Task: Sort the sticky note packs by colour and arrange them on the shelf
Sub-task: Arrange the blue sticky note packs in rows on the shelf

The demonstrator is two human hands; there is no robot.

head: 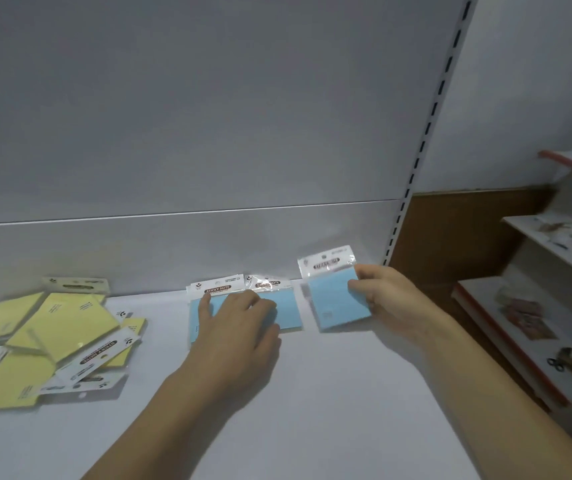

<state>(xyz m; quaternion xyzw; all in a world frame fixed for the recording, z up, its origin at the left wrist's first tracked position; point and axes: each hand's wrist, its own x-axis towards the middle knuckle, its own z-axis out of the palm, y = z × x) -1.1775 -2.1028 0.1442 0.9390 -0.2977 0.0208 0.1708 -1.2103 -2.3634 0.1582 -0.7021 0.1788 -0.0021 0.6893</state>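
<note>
Two blue sticky note packs lie side by side against the back of the white shelf (312,393): one (198,318) on the left, one (288,308) just right of it. My left hand (239,327) rests flat on both, fingers spread. My right hand (386,299) pinches the right edge of a third blue pack (329,303), tilted up off the shelf beside the other two. A loose heap of several yellow packs (52,337) lies at the far left of the shelf.
The grey back panel (208,133) rises behind the shelf, with a slotted upright (412,174) at its right end. Beyond it, to the right, lower white shelves with red edges (506,327) hold small items.
</note>
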